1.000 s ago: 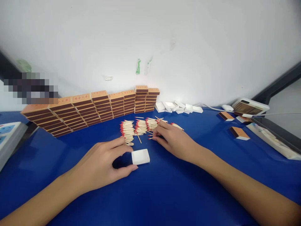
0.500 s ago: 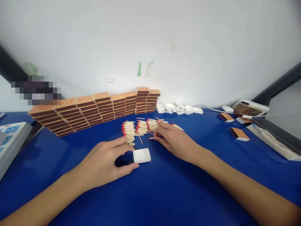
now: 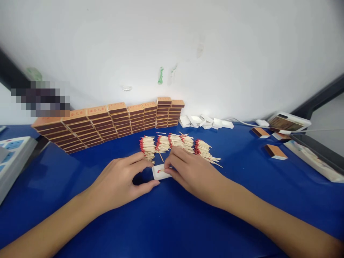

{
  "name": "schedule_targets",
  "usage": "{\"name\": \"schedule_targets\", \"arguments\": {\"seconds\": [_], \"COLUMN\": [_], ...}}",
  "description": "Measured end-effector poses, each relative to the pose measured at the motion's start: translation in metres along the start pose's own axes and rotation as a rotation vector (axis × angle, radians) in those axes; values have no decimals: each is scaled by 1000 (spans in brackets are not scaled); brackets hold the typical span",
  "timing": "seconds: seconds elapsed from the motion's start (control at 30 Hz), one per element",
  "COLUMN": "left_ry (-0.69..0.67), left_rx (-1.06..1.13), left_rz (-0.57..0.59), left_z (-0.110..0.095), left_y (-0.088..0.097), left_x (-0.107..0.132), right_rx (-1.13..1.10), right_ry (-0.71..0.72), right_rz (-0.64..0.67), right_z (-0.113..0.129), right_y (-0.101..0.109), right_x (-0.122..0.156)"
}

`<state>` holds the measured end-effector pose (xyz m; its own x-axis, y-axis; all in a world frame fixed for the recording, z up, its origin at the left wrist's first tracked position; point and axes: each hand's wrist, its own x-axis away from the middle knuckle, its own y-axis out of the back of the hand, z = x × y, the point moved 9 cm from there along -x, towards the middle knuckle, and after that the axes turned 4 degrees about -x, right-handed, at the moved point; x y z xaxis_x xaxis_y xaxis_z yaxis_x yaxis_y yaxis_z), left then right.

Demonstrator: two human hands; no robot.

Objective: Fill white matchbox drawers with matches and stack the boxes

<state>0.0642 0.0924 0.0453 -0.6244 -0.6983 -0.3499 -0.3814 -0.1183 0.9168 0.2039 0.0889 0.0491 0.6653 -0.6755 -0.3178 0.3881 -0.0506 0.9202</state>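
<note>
A white matchbox tray lies open side up on the blue table in front of me. My left hand has its thumb and fingertips at opposite edges of the tray's left end, steadying it. Over the tray's right part is my right hand, its fingers pinched on red-tipped matches just above or in the tray; how many is hard to tell. Behind the hands, loose matches lie in piles, one left pile, others in the middle and one at the right.
Stacked matchboxes line the wall at the left. More white trays are heaped to their right. Several matchbox sleeves, a phone and a white cable occupy the right side. A white object is at the left edge.
My right hand has moved left and toward me, from beside the match piles to over the tray, carrying matches. The right pile is now uncovered. My left hand stays at the tray.
</note>
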Motion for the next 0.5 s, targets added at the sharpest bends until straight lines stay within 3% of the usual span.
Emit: {"name": "schedule_targets", "arguments": {"seconds": [0.13, 0.27, 0.4, 0.5], "left_ry": [-56, -84, -81, -81], "left_rx": [2, 10, 2, 9], "left_rz": [-17, 1, 2, 10], "left_z": [-7, -10, -9, -9], "left_y": [0, -1, 0, -1], "left_x": [0, -1, -1, 0], "right_rx": [60, -140, -257, -280], "right_ry": [31, -31, -99, -275], "right_rz": [57, 114, 21, -83], "right_z": [9, 6, -10, -37], "right_y": [-15, -16, -1, 2], "right_x": [2, 7, 5, -2]}}
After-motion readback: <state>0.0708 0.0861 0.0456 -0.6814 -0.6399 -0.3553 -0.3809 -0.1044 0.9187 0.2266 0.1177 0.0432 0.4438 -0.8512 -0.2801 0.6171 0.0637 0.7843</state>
